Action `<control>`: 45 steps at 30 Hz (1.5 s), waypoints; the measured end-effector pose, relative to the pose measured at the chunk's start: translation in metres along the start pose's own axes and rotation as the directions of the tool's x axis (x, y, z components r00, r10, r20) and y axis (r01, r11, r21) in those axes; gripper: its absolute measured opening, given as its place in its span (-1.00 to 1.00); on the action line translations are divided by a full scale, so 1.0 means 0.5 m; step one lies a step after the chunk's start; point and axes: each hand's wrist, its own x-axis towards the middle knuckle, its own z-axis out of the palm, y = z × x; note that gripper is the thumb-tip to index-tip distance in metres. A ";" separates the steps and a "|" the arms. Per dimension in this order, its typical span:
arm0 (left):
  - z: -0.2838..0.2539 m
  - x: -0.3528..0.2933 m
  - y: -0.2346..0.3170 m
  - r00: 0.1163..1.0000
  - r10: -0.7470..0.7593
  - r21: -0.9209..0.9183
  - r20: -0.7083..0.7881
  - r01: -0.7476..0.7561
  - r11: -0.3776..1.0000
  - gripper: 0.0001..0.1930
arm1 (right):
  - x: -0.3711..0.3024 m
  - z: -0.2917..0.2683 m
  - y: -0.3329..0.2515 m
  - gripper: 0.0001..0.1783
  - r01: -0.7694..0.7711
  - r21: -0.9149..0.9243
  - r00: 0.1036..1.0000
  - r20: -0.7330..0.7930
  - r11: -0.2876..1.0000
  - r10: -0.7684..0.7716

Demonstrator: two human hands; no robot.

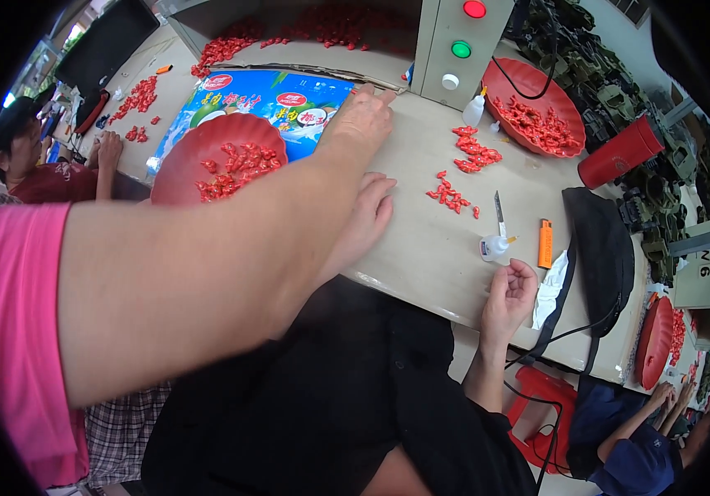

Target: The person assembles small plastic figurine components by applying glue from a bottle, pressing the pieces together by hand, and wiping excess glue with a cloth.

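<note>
My left hand (365, 221) rests at the table's front edge, partly covered by another person's arm in a pink sleeve. Its fingers look loosely apart, with nothing visible in them. My right hand (512, 295) lies at the edge further right, fingers loosely curled and apart from the thumb, holding nothing I can see. Just beyond it are a small white glue bottle (494, 248) with a yellow tip, a narrow blade (499, 213) and an orange lighter (546, 244). The other person's hand (365, 118) presses on the corner of a blue printed cardboard sheet (313, 88).
A red scalloped plate (185, 157) of small red knotted pieces sits on the sheet; another plate (571, 136) stands far right. Loose red pieces (477, 151) lie between. A red tumbler (619, 153), black pouch (599, 240), white tissue (550, 289) and button box (458, 70) stand around. Co-workers sit both sides.
</note>
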 end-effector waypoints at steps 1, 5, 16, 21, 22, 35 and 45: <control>-0.011 -0.002 0.002 1.000 -0.005 0.014 -0.006 0.005 1.000 -0.78 | -0.001 0.003 -0.003 -0.77 0.005 0.006 1.000 0.008 1.000 -0.005; -0.005 -0.012 -0.004 0.999 -0.024 -0.044 -0.029 0.023 0.999 -0.79 | -0.002 0.002 0.016 -0.77 0.008 0.051 1.000 0.001 0.999 -0.008; 0.013 -0.012 0.016 0.997 0.074 -0.087 0.021 -0.072 0.994 -0.82 | -0.003 -0.010 0.015 -0.78 0.004 0.017 1.000 0.012 1.000 -0.004; 0.014 -0.010 0.022 0.994 0.109 -0.041 0.028 -0.108 0.993 -0.82 | -0.004 -0.006 0.014 -0.78 -0.012 0.031 1.000 0.000 0.999 0.012; 0.017 -0.012 0.019 0.994 0.104 -0.044 0.034 -0.102 0.994 -0.82 | -0.003 -0.003 0.016 -0.79 -0.013 0.028 1.000 0.008 1.000 0.013; 0.001 0.002 0.004 0.986 -0.159 -0.246 0.056 0.168 0.954 -0.75 | 0.003 -0.007 0.025 -0.77 0.012 0.020 1.000 0.004 1.000 -0.012; -0.006 0.020 -0.032 0.821 -0.506 -0.874 0.264 0.426 0.234 -0.74 | -0.002 -0.016 0.022 -0.81 0.001 -0.015 1.000 -0.004 1.000 -0.001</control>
